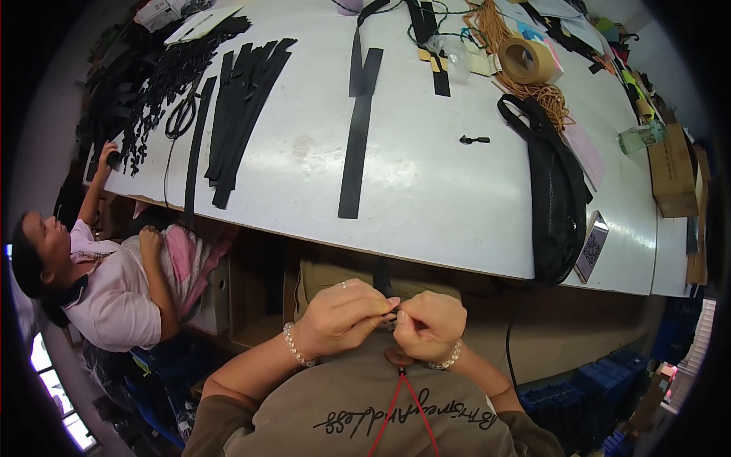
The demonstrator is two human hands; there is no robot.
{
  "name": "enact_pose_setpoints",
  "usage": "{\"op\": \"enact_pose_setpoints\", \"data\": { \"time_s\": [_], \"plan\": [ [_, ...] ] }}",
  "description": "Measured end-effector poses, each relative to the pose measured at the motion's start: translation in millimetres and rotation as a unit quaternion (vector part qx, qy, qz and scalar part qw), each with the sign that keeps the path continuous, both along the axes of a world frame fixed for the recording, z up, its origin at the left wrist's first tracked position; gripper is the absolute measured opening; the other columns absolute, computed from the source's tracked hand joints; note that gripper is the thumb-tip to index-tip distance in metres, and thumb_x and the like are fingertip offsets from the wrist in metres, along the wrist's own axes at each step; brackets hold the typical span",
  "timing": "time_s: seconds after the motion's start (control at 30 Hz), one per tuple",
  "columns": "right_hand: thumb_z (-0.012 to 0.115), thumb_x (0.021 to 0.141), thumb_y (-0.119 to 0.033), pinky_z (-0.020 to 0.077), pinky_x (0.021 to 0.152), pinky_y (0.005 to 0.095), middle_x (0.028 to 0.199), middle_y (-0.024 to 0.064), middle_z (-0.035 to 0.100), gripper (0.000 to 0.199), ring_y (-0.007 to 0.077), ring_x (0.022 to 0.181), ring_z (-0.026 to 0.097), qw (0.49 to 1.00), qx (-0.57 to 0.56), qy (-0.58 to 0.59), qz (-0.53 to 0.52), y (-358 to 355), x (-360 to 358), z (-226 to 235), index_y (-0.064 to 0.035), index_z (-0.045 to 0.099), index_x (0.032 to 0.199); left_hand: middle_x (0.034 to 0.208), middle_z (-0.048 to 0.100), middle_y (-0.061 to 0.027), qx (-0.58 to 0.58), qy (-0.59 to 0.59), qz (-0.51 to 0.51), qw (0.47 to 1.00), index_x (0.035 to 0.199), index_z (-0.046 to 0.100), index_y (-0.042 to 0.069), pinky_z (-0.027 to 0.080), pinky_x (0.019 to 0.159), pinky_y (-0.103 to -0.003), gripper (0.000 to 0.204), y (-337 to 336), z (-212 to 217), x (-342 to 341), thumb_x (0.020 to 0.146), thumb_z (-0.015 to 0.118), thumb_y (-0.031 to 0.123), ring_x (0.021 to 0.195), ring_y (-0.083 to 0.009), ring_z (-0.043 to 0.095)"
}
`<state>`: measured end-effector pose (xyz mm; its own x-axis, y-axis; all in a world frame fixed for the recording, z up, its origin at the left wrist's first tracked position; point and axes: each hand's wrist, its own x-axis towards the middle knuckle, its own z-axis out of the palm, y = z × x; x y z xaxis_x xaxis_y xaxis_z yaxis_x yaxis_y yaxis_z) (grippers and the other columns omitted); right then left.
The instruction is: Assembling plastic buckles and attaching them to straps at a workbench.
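My left hand [346, 316] and my right hand [431, 326] meet in front of my chest, below the table's near edge. The fingers of both are closed in a pinch, tip against tip. A small dark piece shows between the fingertips, too covered to name. Just beyond them a dark strap end [383, 280] shows; I cannot tell whether it joins that piece. Straight ahead on the table lie long flat black straps [358, 145], one overlapping another. Farther right is a small black zipper-pull-like piece [475, 140].
A black bag [560, 206] and a phone [592, 247] lie near the white table's [449, 221] right front edge. Black strips [247, 114], scissors [180, 118] and dark tangled cords fill the left. A tape roll [525, 61] stands back right. A co-worker [114, 289] sits at left.
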<state>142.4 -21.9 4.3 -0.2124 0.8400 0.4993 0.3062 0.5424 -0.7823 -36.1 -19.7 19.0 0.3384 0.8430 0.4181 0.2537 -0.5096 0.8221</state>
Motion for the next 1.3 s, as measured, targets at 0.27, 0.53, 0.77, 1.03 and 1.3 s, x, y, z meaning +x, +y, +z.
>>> {"op": "enact_pose_setpoints", "data": {
  "time_s": [0.27, 0.53, 0.77, 1.03, 1.3],
  "plan": [
    [0.065, 0.066, 0.003, 0.0368, 0.042, 0.0301, 0.061, 0.0039, 0.05, 0.015, 0.0187, 0.046, 0.047, 0.989, 0.115, -0.07, 0.056, 16, 9, 4, -0.0038, 0.06, 0.078, 0.077, 0.067, -0.0111, -0.057, -0.025, 0.034, 0.997, 0.087, 0.069, 0.001, 0.05, 0.059, -0.029, 0.019, 2, 1, 5, 0.07, 0.073, -0.006, 0.067, -0.0235, 0.064],
    [0.066, 0.072, 0.004, 0.0454, 0.048, 0.0301, 0.068, 0.0094, 0.061, 0.01, 0.0221, 0.054, 0.059, 0.998, -0.039, 0.0, 0.048, 19, 20, 17, -0.0012, 0.063, 0.081, 0.084, 0.069, -0.0105, -0.243, -0.135, 0.027, 0.96, 0.09, 0.068, -0.002, 0.051, 0.065, -0.026, 0.017, 4, 1, 12, 0.074, 0.073, -0.006, 0.074, -0.0159, 0.065],
    [0.067, 0.072, 0.005, 0.047, 0.049, 0.0299, 0.067, 0.0091, 0.061, 0.013, 0.0226, 0.055, 0.06, 0.998, -0.038, 0.027, 0.042, 15, 20, 12, -0.0006, 0.065, 0.083, 0.086, 0.065, -0.0106, -0.28, -0.272, -0.022, 0.92, 0.083, 0.063, -0.001, 0.053, 0.069, -0.025, 0.017, 0, -17, 13, 0.073, 0.073, -0.011, 0.079, -0.0145, 0.064],
    [0.068, 0.071, 0.005, 0.048, 0.05, 0.0301, 0.068, 0.0105, 0.062, 0.013, 0.0233, 0.057, 0.062, 0.999, -0.011, -0.003, 0.052, 14, 22, 10, 0.0001, 0.065, 0.082, 0.084, 0.065, -0.0102, -0.237, -0.235, -0.037, 0.942, 0.083, 0.062, -0.001, 0.051, 0.066, -0.025, 0.018, 3, -17, 14, 0.072, 0.07, -0.013, 0.076, -0.0138, 0.062],
    [0.071, 0.072, 0.003, 0.0498, 0.054, 0.0276, 0.072, 0.0111, 0.065, 0.013, 0.022, 0.06, 0.064, 0.991, -0.094, 0.077, 0.047, 13, 22, 13, 0.0009, 0.067, 0.084, 0.087, 0.066, -0.0113, -0.237, -0.227, -0.053, 0.943, 0.086, 0.064, -0.002, 0.052, 0.07, -0.026, 0.014, 9, -16, 10, 0.076, 0.064, -0.012, 0.08, -0.0159, 0.064]
  ]
}}
